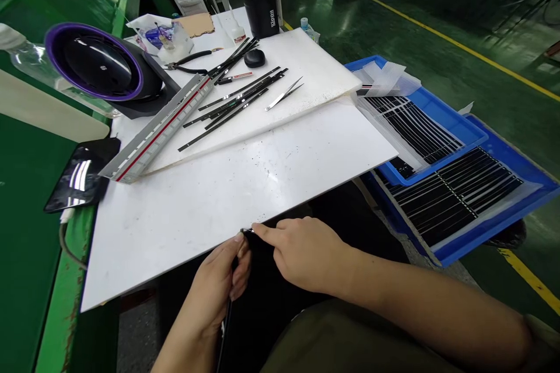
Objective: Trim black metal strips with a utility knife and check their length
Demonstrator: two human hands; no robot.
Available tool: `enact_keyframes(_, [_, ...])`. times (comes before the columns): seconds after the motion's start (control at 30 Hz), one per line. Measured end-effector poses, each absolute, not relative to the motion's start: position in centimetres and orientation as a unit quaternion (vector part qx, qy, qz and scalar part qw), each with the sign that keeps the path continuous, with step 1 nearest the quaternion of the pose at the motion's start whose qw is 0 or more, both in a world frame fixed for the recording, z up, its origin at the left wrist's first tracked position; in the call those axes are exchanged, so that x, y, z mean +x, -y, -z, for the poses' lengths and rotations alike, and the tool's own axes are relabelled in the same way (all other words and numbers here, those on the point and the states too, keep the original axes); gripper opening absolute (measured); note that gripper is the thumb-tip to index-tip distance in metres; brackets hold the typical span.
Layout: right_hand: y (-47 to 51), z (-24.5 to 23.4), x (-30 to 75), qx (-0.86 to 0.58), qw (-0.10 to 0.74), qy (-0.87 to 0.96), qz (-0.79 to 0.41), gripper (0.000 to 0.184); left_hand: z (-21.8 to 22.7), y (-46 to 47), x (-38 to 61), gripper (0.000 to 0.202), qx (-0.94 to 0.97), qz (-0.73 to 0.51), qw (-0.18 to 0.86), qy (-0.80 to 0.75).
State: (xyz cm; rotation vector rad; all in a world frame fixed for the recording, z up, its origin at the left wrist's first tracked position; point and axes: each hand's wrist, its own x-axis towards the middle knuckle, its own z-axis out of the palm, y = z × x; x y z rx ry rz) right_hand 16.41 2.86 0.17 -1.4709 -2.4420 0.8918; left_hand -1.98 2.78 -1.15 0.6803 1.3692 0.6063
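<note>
My left hand [224, 271] is closed around a thin black strip [224, 335] just below the front edge of the table. The strip's lower part hangs down past my wrist. At its upper end, a small shiny tip [247, 231] shows between my two hands. My right hand [308, 253] is curled, its index finger pointing left at that tip; whatever its other fingers hold is hidden. On a white foam sheet [312, 73] lie several similar black strips [238, 106] and a pair of tweezers [282, 96].
A grey scale ruler [164, 131] leans near a purple-rimmed fan [98, 64]. Pliers [192, 58], a black case [254, 58] and a black tumbler [261, 11] stand farther back. Blue trays [476, 137] of black strips are at right; a dark phone [79, 178] is left.
</note>
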Motion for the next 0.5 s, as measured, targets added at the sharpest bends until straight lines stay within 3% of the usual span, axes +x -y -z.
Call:
enact_keyframes(0.37, [-2.9,-0.4,16.1,-0.49,0.065,0.832,-0.253,0.055,1.7,-2.9,-2.3,0.038,0.295,-0.273,0.692,-0.6])
enact_keyframes(0.5, [-2.1,0.6,16.8,-0.493,0.105,0.824,-0.258,0.057,0.7,-2.2,-2.7,0.037,0.232,-0.294,0.743,-0.555])
